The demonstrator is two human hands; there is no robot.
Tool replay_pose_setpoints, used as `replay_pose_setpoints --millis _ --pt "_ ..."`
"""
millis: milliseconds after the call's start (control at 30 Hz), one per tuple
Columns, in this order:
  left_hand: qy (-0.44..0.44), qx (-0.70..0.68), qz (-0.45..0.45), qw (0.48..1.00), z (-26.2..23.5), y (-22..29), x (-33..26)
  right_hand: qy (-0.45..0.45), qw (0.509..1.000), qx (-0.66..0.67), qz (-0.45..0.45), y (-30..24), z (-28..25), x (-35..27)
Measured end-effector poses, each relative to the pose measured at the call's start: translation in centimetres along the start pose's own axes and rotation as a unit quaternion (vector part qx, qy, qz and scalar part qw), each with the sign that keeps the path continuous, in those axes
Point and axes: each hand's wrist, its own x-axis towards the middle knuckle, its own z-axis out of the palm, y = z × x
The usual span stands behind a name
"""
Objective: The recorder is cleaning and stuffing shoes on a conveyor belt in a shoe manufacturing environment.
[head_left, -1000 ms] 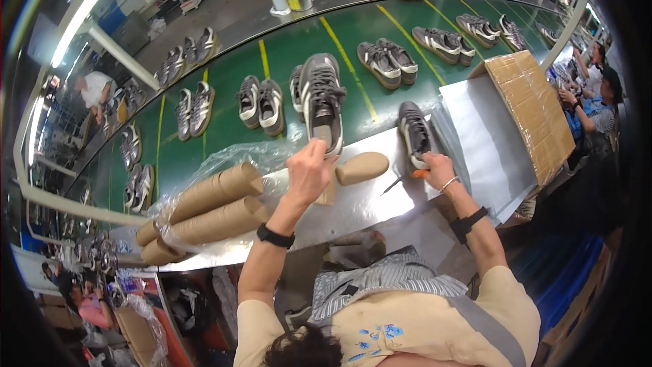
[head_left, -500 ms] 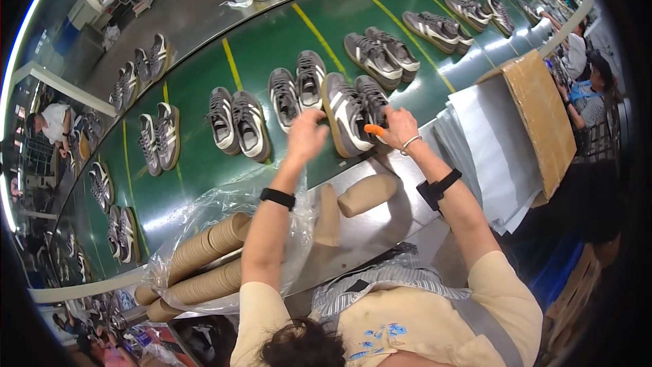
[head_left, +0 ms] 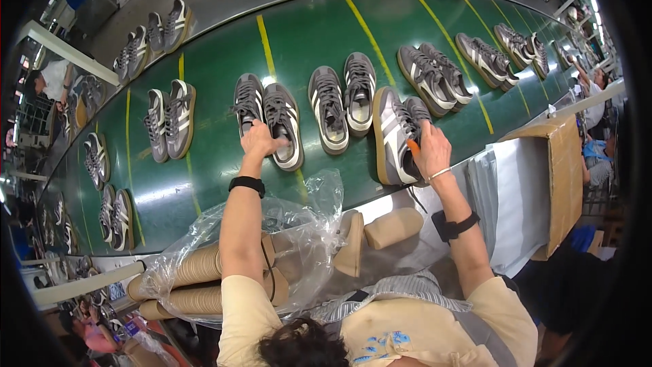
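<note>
While the left hand [head_left: 260, 141] touches one shoe [head_left: 248, 95], grip unclear, and the right hand [head_left: 432, 151] clamps a second shoe [head_left: 416, 110], handling appears unfinished, the pair [head_left: 327, 98] between them standing untouched.

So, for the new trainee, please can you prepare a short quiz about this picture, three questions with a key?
1. True or false: both of the person's hands are at the same pair of shoes.
2. The lines across the green belt are: a) red, b) yellow, c) blue.
3. Fill in: the stacks of brown pieces lie in clear ____.

Key:
1. False: the left hand is at one grey pair, the right hand at another grey pair further right.
2. b.
3. plastic.
</note>
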Motion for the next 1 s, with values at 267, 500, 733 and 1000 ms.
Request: replay_pose_setpoints --millis 267,500,733,1000 --pt "0.142 0.0 -0.003 0.99 0.3 -4.0 2.2 -0.041 0.993 0.031 -0.103 -11.6 6.1 9.7" --pt "0.191 0.069 -0.092 0.975 -0.7 -13.1 2.8 -0.018 0.986 0.143 -0.086 -16.5 7.8 10.3" --pt "0.082 0.123 -0.019 0.989 -4.4 -12.1 2.3 0.034 0.941 0.277 -0.188 -18.2 2.6 6.7" --pt "0.172 -0.078 0.468 0.863 -0.3 2.5 -0.6 -0.024 0.989 0.057 0.133 0.8 2.9 -1.5"
